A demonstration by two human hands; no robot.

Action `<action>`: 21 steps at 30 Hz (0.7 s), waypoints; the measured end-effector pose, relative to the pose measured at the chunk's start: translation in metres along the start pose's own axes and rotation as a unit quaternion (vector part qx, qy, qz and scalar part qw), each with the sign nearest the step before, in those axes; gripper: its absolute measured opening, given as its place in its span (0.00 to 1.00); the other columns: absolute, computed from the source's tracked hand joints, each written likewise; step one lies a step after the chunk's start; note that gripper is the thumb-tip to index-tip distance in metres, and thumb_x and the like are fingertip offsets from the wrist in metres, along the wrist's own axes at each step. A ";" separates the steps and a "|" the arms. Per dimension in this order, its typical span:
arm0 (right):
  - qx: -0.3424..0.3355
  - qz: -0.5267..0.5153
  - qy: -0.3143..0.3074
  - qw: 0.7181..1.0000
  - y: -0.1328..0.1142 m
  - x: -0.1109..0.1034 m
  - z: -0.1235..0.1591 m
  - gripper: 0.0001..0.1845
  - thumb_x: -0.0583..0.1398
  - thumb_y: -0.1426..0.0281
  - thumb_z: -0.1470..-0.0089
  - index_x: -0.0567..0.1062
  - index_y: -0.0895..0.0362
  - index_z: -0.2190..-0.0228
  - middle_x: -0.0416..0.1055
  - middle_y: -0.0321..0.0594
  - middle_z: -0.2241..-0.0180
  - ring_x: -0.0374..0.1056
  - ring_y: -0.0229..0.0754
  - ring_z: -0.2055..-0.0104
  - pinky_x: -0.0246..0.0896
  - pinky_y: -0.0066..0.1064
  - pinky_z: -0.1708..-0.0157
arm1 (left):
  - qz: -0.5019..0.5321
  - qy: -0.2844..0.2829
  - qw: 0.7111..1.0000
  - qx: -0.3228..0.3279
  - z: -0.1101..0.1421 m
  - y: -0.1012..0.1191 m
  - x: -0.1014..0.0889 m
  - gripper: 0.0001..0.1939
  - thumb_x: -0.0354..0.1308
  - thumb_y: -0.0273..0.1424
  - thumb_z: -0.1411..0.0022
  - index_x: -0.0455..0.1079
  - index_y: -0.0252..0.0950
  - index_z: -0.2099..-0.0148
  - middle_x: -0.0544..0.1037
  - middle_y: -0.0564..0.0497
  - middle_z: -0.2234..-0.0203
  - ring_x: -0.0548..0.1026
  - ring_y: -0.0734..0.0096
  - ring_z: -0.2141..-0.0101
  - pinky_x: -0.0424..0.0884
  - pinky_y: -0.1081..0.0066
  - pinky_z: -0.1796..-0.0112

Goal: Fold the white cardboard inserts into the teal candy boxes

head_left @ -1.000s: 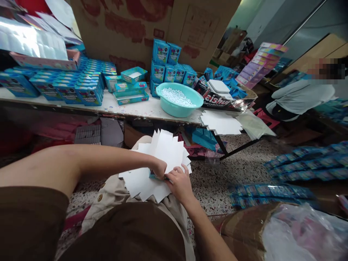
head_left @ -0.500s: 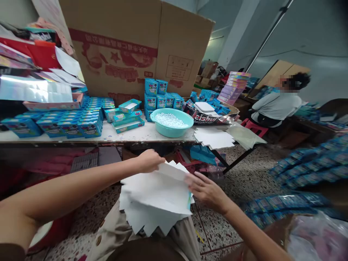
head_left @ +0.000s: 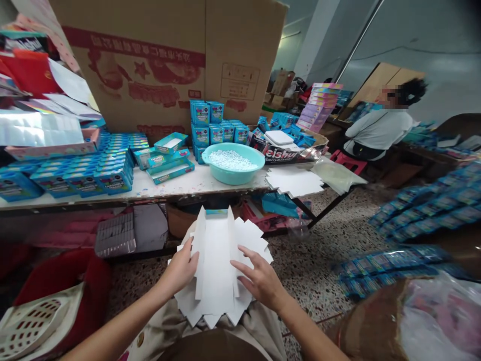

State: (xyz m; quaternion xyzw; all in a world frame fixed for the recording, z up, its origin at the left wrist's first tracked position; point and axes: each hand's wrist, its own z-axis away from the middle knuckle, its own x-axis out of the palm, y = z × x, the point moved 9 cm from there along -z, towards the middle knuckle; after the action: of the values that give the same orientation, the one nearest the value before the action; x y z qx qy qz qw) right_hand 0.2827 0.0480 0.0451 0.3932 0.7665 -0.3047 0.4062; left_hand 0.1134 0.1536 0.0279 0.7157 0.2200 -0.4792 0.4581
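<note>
A part-folded cardboard box blank (head_left: 217,250), white inside, lies lengthwise over my lap with its two long sides raised and a blue printed flap standing at the far end. My left hand (head_left: 182,268) is closed against its left side, with the thumb near the wall and some fingertips hidden. My right hand (head_left: 261,278) is open, fingers spread, the fingertips at the right side wall. Beneath the blank, a fanned stack of flat white blanks (head_left: 250,235) with jagged ends rests on my thighs.
On the table (head_left: 173,189) stand a turquoise basin (head_left: 233,173) of small white sweets, blue printed packs (head_left: 112,175), folded blue trays (head_left: 171,170) and more white blanks (head_left: 293,180). A large carton (head_left: 150,65) stands behind. A person (head_left: 379,128) sits at right; a red bin (head_left: 86,286) is lower left.
The blank has turned from lying crosswise to pointing away from me, and its long sides now stand up. My left hand came down and back from its far edge; my right hand shifted slightly left.
</note>
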 end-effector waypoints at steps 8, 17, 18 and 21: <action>-0.112 0.037 -0.046 0.992 -0.019 0.003 0.001 0.15 0.54 0.75 0.42 0.73 0.51 0.54 0.70 0.43 0.49 0.66 0.42 0.59 0.66 0.35 0.62 | -0.130 -0.019 0.916 0.379 0.053 0.051 -0.029 0.20 0.48 0.24 0.39 0.65 0.41 0.45 0.64 0.48 0.41 0.57 0.63 0.39 0.51 0.56 0.38; -0.103 -0.023 -0.072 0.992 -0.017 0.024 0.017 0.10 0.58 0.75 0.43 0.75 0.54 0.60 0.75 0.41 0.56 0.70 0.38 0.64 0.66 0.30 0.67 | -0.124 -0.147 0.889 0.416 0.046 0.037 -0.003 0.11 0.56 0.24 0.39 0.73 0.45 0.57 0.77 0.54 0.53 0.68 0.69 0.46 0.53 0.56 0.38; -0.088 -0.048 -0.069 0.993 -0.012 0.023 0.017 0.10 0.58 0.74 0.43 0.76 0.54 0.60 0.75 0.41 0.56 0.71 0.39 0.62 0.67 0.31 0.65 | -0.108 -0.153 0.893 0.409 0.044 0.032 -0.002 0.12 0.55 0.24 0.39 0.73 0.45 0.56 0.76 0.54 0.52 0.68 0.69 0.46 0.53 0.54 0.38; -0.013 -0.156 -0.065 0.986 0.006 0.017 0.015 0.11 0.55 0.71 0.40 0.76 0.53 0.59 0.75 0.41 0.55 0.71 0.38 0.56 0.68 0.31 0.58 | -0.050 -0.135 0.913 0.381 0.039 0.019 -0.001 0.13 0.52 0.26 0.37 0.72 0.45 0.53 0.76 0.54 0.52 0.67 0.68 0.45 0.52 0.52 0.38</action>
State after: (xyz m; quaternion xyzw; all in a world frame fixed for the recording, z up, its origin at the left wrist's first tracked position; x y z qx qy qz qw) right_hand 0.2875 0.0449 0.0222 0.2429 0.7943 -0.3794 0.4076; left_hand 0.1080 0.1105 0.0323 0.7525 -0.0076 -0.6409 0.1515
